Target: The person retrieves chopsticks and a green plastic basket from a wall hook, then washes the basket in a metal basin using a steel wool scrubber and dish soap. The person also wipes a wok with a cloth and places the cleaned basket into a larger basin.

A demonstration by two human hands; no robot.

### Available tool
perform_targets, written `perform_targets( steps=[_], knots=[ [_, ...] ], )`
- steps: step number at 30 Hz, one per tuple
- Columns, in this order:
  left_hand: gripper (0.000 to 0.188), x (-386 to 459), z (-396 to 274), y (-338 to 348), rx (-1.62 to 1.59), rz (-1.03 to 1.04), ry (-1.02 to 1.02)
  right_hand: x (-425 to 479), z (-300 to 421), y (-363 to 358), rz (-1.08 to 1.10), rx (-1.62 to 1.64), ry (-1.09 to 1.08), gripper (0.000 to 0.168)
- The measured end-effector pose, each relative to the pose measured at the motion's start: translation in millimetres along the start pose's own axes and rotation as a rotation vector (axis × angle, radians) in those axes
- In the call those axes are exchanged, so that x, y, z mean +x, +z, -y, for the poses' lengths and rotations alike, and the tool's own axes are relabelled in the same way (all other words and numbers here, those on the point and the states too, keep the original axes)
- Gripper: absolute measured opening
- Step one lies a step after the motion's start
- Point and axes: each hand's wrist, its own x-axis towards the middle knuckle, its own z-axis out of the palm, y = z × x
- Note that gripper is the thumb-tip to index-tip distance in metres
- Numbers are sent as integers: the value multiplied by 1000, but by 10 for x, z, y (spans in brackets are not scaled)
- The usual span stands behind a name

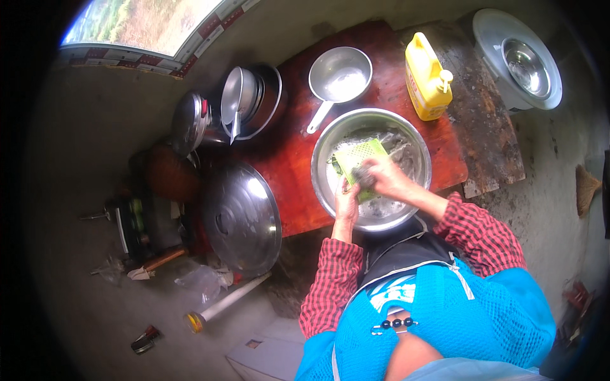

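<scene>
In front of me stands a wide metal basin (325,143) with suds or murky wash water (381,209) in it. My left hand (348,202) grips a light green perforated plastic basket (364,152), held tilted over the basin. Pressed to the basket's near side is a dark grey scrubbing pad (364,177), probably steel wool, in my right hand (391,178). That hand is blurred. Greyish, translucent material (402,155) shows at the basin's right side; I cannot tell whether it is plastic or foam.
Behind the basin, a metal ladle-like pan (340,74) rests on the red wooden table (295,190). A yellow pump jug (426,81) is at right. Nested pans (238,90) and a large metal lid (243,219) occupy the left. A plastic tub (495,38) holding a metal bowl (526,66) stands far right.
</scene>
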Motion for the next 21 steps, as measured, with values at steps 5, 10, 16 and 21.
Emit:
perform_targets(
  steps=[5, 10, 16, 21],
  knots=[
    [61, -39, 60, 55, 245, -20, -122, 463, -245, 246, -97, -210, -149, 21],
    [61, -197, 207, 261, 272, 52, -86, 624, -1258, -5, 33, -330, 55, 11],
    [54, -355, 41, -78, 195, 6, -96, 103, -1331, -63, 58, -448, 132, 24],
    [51, -390, -71, -188, 119, -94, -12, 219, -1011, -270, 69, -273, 349, 10]
  ],
)
